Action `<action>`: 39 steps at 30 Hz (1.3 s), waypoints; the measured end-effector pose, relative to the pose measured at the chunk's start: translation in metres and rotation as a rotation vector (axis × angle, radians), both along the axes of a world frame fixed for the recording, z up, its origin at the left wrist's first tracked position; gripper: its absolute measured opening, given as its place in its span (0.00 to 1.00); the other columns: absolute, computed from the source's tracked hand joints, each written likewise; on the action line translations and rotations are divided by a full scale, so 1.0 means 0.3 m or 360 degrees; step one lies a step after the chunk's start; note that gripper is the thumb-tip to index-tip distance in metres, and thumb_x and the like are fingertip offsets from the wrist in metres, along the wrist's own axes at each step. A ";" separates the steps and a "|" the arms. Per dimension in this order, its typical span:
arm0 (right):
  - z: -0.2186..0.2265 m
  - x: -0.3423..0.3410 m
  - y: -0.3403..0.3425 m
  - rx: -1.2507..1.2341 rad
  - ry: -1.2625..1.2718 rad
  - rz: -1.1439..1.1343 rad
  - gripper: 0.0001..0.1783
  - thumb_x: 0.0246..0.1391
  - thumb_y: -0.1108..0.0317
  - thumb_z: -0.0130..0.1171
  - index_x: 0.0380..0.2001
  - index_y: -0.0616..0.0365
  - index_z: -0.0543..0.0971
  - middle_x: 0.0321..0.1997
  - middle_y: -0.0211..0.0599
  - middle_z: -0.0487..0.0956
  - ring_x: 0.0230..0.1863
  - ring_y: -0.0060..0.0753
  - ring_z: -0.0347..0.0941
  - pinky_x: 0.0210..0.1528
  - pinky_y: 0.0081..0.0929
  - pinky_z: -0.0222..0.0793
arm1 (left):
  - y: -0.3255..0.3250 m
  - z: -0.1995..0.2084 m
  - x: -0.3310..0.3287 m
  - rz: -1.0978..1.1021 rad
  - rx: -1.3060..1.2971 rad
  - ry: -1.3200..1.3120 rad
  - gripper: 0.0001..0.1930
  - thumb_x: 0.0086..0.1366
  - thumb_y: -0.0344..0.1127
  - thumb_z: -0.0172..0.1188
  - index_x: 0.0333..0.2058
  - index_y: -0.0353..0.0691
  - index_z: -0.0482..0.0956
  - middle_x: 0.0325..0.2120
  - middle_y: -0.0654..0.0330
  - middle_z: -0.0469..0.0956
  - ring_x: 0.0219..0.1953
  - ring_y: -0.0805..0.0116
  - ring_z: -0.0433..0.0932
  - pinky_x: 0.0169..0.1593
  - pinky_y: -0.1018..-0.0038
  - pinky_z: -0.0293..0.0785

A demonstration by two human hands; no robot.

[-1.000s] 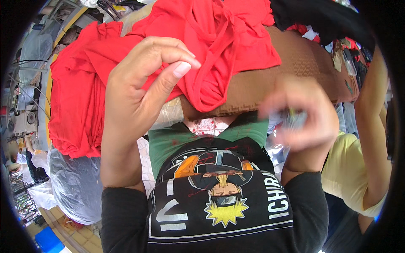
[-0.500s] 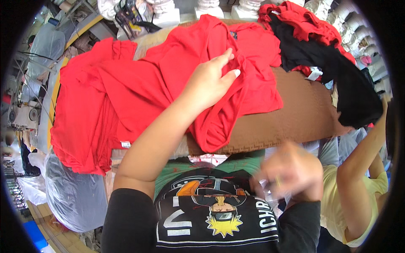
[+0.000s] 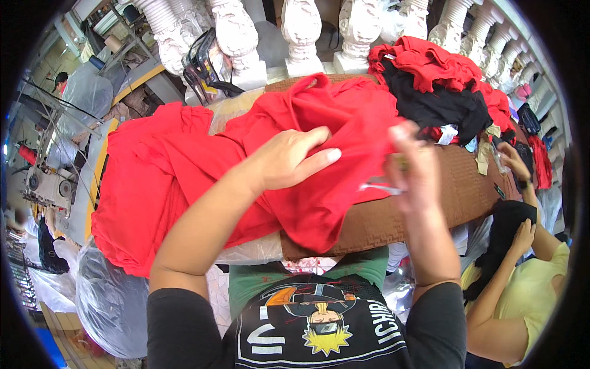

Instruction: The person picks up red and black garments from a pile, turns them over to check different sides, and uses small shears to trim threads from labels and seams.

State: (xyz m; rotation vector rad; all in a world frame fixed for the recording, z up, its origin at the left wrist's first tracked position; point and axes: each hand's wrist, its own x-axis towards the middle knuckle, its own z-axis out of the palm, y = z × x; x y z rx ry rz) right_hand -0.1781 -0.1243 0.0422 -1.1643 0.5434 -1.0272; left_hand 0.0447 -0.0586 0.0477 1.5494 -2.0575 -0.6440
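Note:
A red garment [image 3: 332, 184] lies rumpled over the brown padded surface, its near edge hanging in a loose fold. My left hand [image 3: 289, 157] rests on top of it, thumb and forefinger apart; the remaining fingers are tucked out of sight. Blurred by motion, my right hand [image 3: 415, 163] is closed around thread snips [image 3: 382, 187], whose pale metal tips point left at the cloth. More red cloth [image 3: 147, 190] is spread to the left, joined in folds with the pile under my left forearm.
At the far right are heaped red garments [image 3: 430, 61] and black cloth [image 3: 442, 101]. A co-worker in yellow [image 3: 522, 295] handles black cloth at the right. White balusters [image 3: 301, 37] line the back, a clear bag [image 3: 212, 67] before them. A sewing machine [image 3: 58, 187] stands left.
My right hand has come up from near my chest to the red garment with the snips. My left hand has drawn slightly nearer. The co-worker has pulled black cloth off the heap toward themselves.

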 end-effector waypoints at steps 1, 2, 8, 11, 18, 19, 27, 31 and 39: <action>0.073 -0.044 0.000 -0.0119 -0.0081 -0.0035 0.08 0.57 0.63 0.59 0.34 0.52 0.73 0.12 0.20 0.66 0.06 0.13 0.54 0.12 0.17 0.49 | 0.011 -0.024 0.051 -0.0085 -0.0362 -0.0156 0.27 0.66 0.57 0.48 0.36 0.32 0.77 0.30 0.44 0.78 0.35 0.43 0.76 0.47 0.60 0.71; 0.155 -0.100 -0.007 -0.0145 -0.0297 -0.0128 0.09 0.59 0.63 0.56 0.37 0.55 0.73 0.16 0.23 0.70 0.07 0.13 0.56 0.14 0.17 0.57 | 0.018 0.015 0.083 -0.0102 -0.0320 -0.0619 0.29 0.64 0.60 0.49 0.31 0.34 0.78 0.26 0.46 0.78 0.37 0.44 0.76 0.54 0.56 0.66; 0.313 -0.208 -0.375 -0.0130 -0.0036 -0.0281 0.11 0.56 0.61 0.59 0.29 0.57 0.77 0.14 0.17 0.66 0.09 0.12 0.50 0.14 0.15 0.49 | 0.049 0.211 0.144 0.1042 -0.0518 -0.0845 0.39 0.60 0.66 0.51 0.46 0.25 0.73 0.45 0.39 0.76 0.49 0.49 0.75 0.62 0.48 0.57; 0.401 -0.182 -0.380 -0.0357 0.0379 -0.0492 0.13 0.54 0.57 0.61 0.35 0.56 0.79 0.21 0.19 0.71 0.13 0.10 0.56 0.18 0.13 0.60 | 0.105 0.214 0.119 0.1273 -0.0878 -0.0736 0.46 0.61 0.59 0.55 0.58 0.18 0.53 0.51 0.30 0.68 0.52 0.39 0.72 0.54 0.56 0.70; 0.041 -0.372 -0.351 -0.0242 0.0875 -0.0269 0.13 0.51 0.59 0.64 0.36 0.53 0.77 0.21 0.18 0.70 0.12 0.12 0.56 0.13 0.15 0.51 | 0.366 -0.325 0.118 0.0554 -0.0361 0.1535 0.32 0.66 0.48 0.54 0.62 0.36 0.58 0.58 0.54 0.67 0.59 0.61 0.67 0.54 0.70 0.71; -0.054 -0.386 -0.317 -0.0129 0.0916 -0.0206 0.11 0.51 0.61 0.64 0.35 0.52 0.76 0.19 0.17 0.68 0.11 0.12 0.55 0.13 0.15 0.47 | 0.385 -0.388 0.103 0.0404 -0.0349 0.1851 0.29 0.68 0.47 0.52 0.62 0.37 0.60 0.57 0.56 0.69 0.57 0.65 0.68 0.51 0.72 0.73; -0.169 -0.432 -0.166 -0.0760 0.1693 -0.0225 0.15 0.52 0.65 0.63 0.40 0.62 0.79 0.30 0.26 0.78 0.31 0.19 0.71 0.37 0.20 0.67 | 0.448 -0.299 -0.086 -0.0249 0.1773 0.0999 0.17 0.72 0.42 0.47 0.46 0.35 0.75 0.23 0.68 0.77 0.21 0.84 0.71 0.28 0.84 0.68; -0.149 -0.297 -0.045 -0.1056 0.1392 0.0329 0.18 0.46 0.69 0.65 0.42 0.61 0.79 0.40 0.38 0.81 0.44 0.29 0.75 0.49 0.27 0.68 | 0.438 -0.247 -0.182 -0.0291 0.0827 0.0610 0.18 0.61 0.37 0.63 0.47 0.37 0.74 0.36 0.58 0.78 0.38 0.68 0.76 0.44 0.73 0.72; -0.382 -0.194 -0.034 -0.1220 0.1393 0.0455 0.13 0.44 0.78 0.64 0.37 0.60 0.78 0.48 0.38 0.79 0.45 0.30 0.75 0.47 0.25 0.68 | 0.368 -0.420 -0.143 0.0484 -0.0122 -0.0590 0.30 0.51 0.40 0.68 0.55 0.50 0.71 0.54 0.63 0.71 0.63 0.56 0.60 0.64 0.46 0.46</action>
